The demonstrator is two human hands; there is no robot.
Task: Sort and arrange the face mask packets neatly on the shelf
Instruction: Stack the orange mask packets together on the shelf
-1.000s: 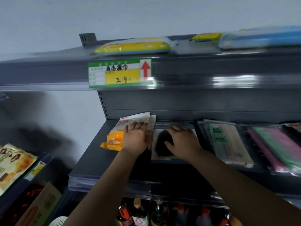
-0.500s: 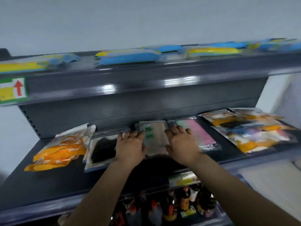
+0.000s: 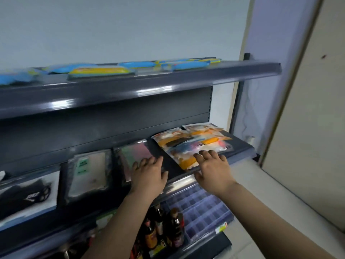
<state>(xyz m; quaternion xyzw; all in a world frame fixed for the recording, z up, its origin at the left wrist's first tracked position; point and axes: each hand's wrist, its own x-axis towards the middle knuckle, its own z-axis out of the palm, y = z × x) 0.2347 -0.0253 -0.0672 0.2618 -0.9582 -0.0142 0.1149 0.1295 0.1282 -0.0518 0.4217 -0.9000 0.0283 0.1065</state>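
Both hands lie flat with fingers spread, gripping nothing: the left hand (image 3: 149, 174) presses the pink packet (image 3: 135, 153) square in its row, and the right hand (image 3: 212, 167) steadies the loose orange pile (image 3: 192, 144), probably next for sorting, on the shelf (image 3: 240, 146).

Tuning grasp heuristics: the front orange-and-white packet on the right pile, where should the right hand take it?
Probably its near edge, from the front. The orange-and-white packet lies flat atop the pile, its near corner reaching the shelf lip, so a thumb could likely slip under there. The right hand has its fingertips on that end. Blur hides whether the corner overhangs.
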